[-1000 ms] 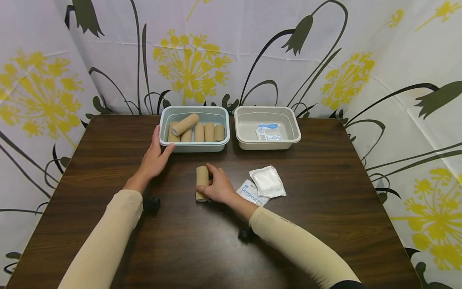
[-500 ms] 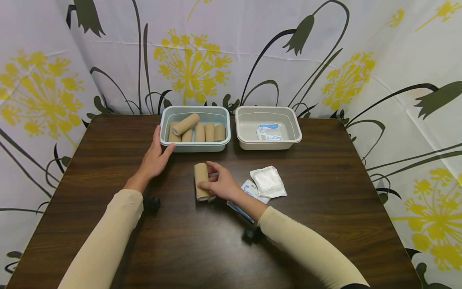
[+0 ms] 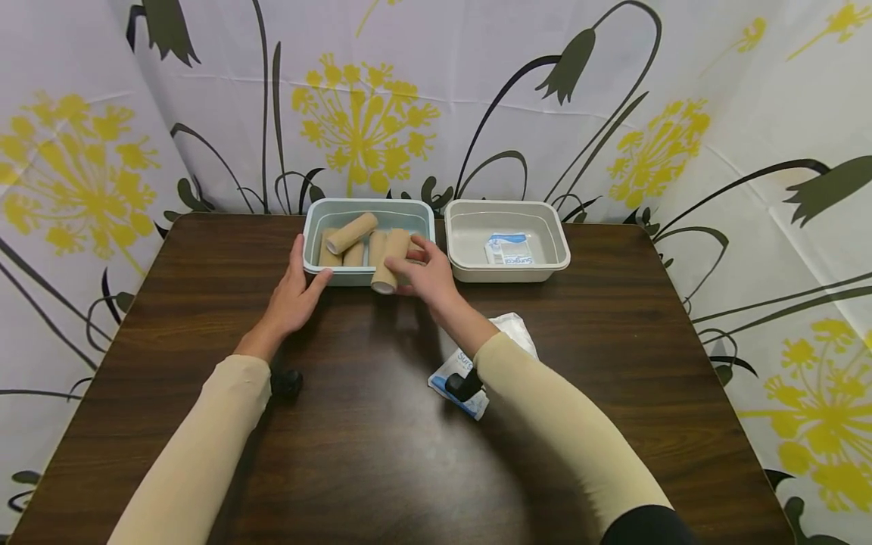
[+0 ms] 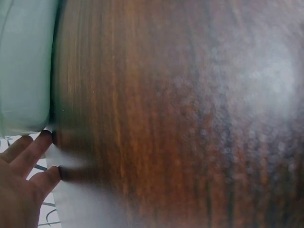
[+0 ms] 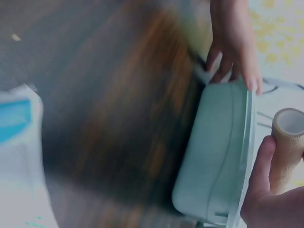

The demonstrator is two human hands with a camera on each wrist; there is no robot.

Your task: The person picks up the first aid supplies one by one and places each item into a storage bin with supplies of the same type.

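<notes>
My right hand (image 3: pixel 436 276) pinches a cardboard tube (image 3: pixel 390 265) between thumb and fingers, holding it tilted over the front rim of the pale blue bin (image 3: pixel 341 280). In the right wrist view the tube's hollow end (image 5: pixel 290 121) faces up beside the bin's rim. My left hand (image 3: pixel 289 299) rests against the bin's front left corner, thumb at the front rim and fingers along the left side. Several more cardboard tubes (image 3: pixel 354 232) lie inside, one of them slanting across the others. The held tube and right hand partly hide those at the right end.
A beige bin (image 3: pixel 507 275) stands right of the blue one, with a packet marked Surgical (image 3: pixel 507 248) in it. Below my right forearm lie a white packet (image 3: pixel 519 331) and blue-and-white Surgical packets (image 3: pixel 444 376), partly covered by the arm. A patterned curtain (image 3: pixel 409 98) hangs behind the table.
My right hand has lifted the tube off the table and carried it forward to the blue bin. The left hand has stayed at the bin's corner.
</notes>
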